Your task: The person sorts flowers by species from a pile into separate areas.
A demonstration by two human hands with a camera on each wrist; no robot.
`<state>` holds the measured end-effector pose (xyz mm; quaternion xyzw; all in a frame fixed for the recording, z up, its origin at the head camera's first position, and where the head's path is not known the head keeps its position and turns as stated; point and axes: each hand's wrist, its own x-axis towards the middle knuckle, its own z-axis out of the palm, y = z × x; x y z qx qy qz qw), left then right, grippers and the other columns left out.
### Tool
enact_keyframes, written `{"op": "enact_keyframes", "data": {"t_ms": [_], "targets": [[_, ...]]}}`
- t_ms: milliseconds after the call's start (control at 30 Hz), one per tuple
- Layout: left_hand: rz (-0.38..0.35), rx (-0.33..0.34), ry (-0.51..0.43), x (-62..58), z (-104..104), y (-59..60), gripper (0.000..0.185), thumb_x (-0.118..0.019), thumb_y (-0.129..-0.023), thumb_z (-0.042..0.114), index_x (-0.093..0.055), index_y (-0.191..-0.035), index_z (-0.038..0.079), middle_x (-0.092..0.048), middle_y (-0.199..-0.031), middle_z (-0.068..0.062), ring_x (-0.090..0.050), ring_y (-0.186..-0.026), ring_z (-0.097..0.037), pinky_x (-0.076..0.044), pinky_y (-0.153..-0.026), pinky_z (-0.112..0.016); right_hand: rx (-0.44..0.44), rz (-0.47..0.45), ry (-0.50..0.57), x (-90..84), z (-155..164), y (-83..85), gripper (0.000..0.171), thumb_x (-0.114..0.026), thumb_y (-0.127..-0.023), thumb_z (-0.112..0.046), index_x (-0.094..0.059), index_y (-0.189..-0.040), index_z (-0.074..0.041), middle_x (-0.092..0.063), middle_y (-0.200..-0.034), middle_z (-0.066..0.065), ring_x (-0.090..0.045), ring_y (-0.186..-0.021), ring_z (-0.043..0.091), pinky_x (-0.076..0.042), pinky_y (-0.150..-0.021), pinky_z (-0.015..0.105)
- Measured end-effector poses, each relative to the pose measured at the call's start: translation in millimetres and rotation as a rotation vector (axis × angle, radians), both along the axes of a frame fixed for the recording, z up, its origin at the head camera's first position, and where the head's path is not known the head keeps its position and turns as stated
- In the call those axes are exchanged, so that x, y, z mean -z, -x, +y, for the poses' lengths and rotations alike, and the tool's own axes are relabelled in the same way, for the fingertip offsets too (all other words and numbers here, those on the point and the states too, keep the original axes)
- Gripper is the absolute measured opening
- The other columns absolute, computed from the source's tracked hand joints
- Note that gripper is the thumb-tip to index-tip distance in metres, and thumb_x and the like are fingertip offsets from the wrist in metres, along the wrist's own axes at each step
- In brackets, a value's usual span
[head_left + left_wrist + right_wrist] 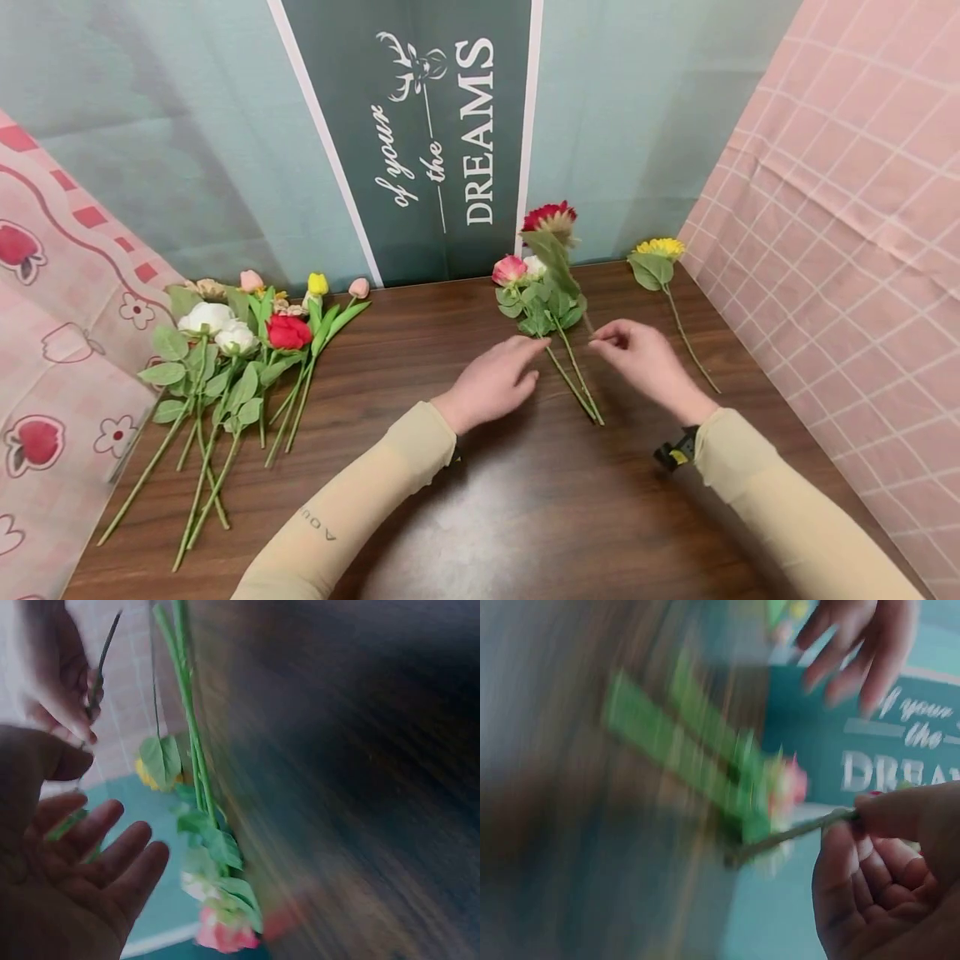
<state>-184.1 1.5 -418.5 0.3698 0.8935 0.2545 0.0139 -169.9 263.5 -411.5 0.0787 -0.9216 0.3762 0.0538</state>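
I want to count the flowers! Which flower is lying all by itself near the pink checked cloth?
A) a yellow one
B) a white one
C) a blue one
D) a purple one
A: the yellow flower lies alone on the table by the pink checked cloth, apart from the small bunch at the hands.

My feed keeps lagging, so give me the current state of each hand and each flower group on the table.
Left hand: open, fingers relaxed, beside the small bunch.
Right hand: pinching the thin stem of the red flower, which is lifted off the table.
Small bunch: lying flat, stems toward the person.
Yellow flower: lying apart, untouched.
Large pile of flowers: lying at left, untouched.
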Motion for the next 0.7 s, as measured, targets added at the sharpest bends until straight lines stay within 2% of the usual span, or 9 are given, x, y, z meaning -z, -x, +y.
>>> {"op": "enact_keyframes", "data": {"t_ms": [67, 133, 233, 300, 533, 700], "targets": [[0.166, 0.099, 0.134, 1.2, 5, -6.5, 0.060, -0.063, -0.100, 0.020, -0.043, -0.156, 0.013, -0.052, -0.150, -0.008, -0.048, -0.137, -0.024, -0.036, -0.117, -0.036, 0.046, 0.062, -0.146, -3.6, 20, 6.3, 0.014, -0.069, -0.098, -0.016, -0.073, -0.101, -0.003, -0.072, -0.090, 0.011, -0.063, -0.075, 0.025, -0.051, -0.066, 0.042], [0.283, 0.177, 0.217, 2.9, 12, -12.4, 0.063, -0.064, -0.099, 0.023, -0.041, -0.157, 0.013, -0.049, -0.152, -0.009, -0.045, -0.141, -0.027, -0.031, -0.120, -0.037, 0.086, 0.089, -0.247, -2.9, 38, 11.3, 0.014, -0.066, -0.098, -0.013, -0.072, -0.101, 0.000, -0.073, -0.092, 0.015, -0.065, -0.076, 0.029, -0.051, -0.068, 0.049], [0.380, 0.255, 0.283, 3.9, 23, -20.2, 0.065, -0.065, -0.099, 0.027, -0.041, -0.157, 0.014, -0.047, -0.155, -0.010, -0.040, -0.145, -0.029, -0.025, -0.123, -0.039, 0.121, 0.064, -0.342, 1.6, 60, 16.1, 0.017, -0.063, -0.098, -0.011, -0.070, -0.102, 0.003, -0.071, -0.096, 0.020, -0.066, -0.079, 0.034, -0.051, -0.070, 0.054], [0.386, 0.281, 0.308, 4.4, 30, -24.9, 0.066, -0.065, -0.099, 0.029, -0.040, -0.158, 0.016, -0.045, -0.157, -0.009, -0.038, -0.146, -0.029, -0.024, -0.123, -0.038, 0.135, 0.043, -0.382, 5.5, 71, 17.7, 0.018, -0.061, -0.097, -0.011, -0.069, -0.102, 0.004, -0.071, -0.096, 0.022, -0.065, -0.077, 0.035, -0.051, -0.070, 0.056], [0.343, 0.323, 0.327, 5.5, 44, -34.9, 0.064, -0.061, -0.101, 0.029, -0.038, -0.159, 0.019, -0.040, -0.160, -0.006, -0.033, -0.149, -0.026, -0.022, -0.123, -0.035, 0.162, 0.016, -0.451, 16.4, 91, 18.2, 0.013, -0.062, -0.094, -0.009, -0.066, -0.088, 0.002, -0.064, -0.073, 0.014, -0.057, -0.060, 0.029, -0.048, -0.058, 0.053], [0.330, 0.336, 0.319, 7.6, 44, -37.1, 0.063, -0.061, -0.101, 0.029, -0.038, -0.159, 0.019, -0.041, -0.160, -0.006, -0.033, -0.149, -0.026, -0.022, -0.123, -0.035, 0.166, -0.015, -0.468, 22.5, 97, 19.0, 0.013, -0.061, -0.094, -0.009, -0.064, -0.089, 0.003, -0.063, -0.071, 0.014, -0.057, -0.059, 0.030, -0.048, -0.056, 0.052]]}}
